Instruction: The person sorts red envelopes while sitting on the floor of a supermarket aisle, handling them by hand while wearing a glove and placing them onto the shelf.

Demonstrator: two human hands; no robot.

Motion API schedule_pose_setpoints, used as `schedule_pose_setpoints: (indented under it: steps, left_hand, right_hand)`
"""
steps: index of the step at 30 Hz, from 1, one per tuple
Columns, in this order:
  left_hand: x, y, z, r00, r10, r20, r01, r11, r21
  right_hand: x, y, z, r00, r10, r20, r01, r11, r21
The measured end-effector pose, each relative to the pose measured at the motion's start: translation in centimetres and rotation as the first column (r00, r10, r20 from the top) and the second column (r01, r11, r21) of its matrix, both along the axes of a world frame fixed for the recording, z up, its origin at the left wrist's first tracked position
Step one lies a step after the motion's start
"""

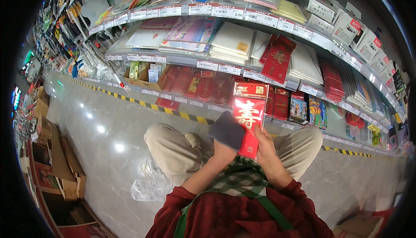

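Note:
My right hand [267,145] grips a packet of red envelopes [247,137] by its lower right edge. The packet is in a clear sleeve, tilts up before my lap, and bears a large gold character. A dark grey cloth [226,130] covers the fingers of my left hand [224,152] and overlaps the packet's left edge. More red envelopes [277,59] lie across spiral notebooks on the middle shelf, jutting over its front edge. Behind the held packet, the bottom shelf carries several sleeved red envelopes [198,86].
Yellow-black tape [123,99] edges the floor along the shelving. A red packet [167,104] lies beside it. Crumpled clear plastic [148,187] rests left of my legs. Open cardboard boxes [68,186] stand at the far left. Small boxes [346,28] sit on the upper right shelf.

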State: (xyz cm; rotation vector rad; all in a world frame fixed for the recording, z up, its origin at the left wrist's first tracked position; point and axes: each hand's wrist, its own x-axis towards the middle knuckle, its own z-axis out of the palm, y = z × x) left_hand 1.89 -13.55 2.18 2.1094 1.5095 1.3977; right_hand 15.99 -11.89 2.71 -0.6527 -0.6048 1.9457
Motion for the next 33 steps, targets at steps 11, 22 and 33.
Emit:
schedule_pose_setpoints:
  steps: [11,22,33]
  left_hand:
    - [2.8,-1.9,-3.2,0.954,-0.173,-0.245,0.169,0.985,-0.039]
    - [-3.2,4.7,2.0,0.973,-0.064,-0.223,0.048,0.996,-0.079]
    - [-7.0,5.9,-2.2,0.502,0.185,0.845,0.123,0.952,-0.281]
  right_hand:
    - [-0.1,0.9,-2.2,0.924,0.242,-0.296,-0.294,0.945,-0.143]
    - [0.4,-1.7,-0.5,0.877,0.480,0.028,-0.480,0.873,0.088]
    - [3.0,0.2,1.0,0.866,0.369,-0.339,-0.401,0.916,-0.028]
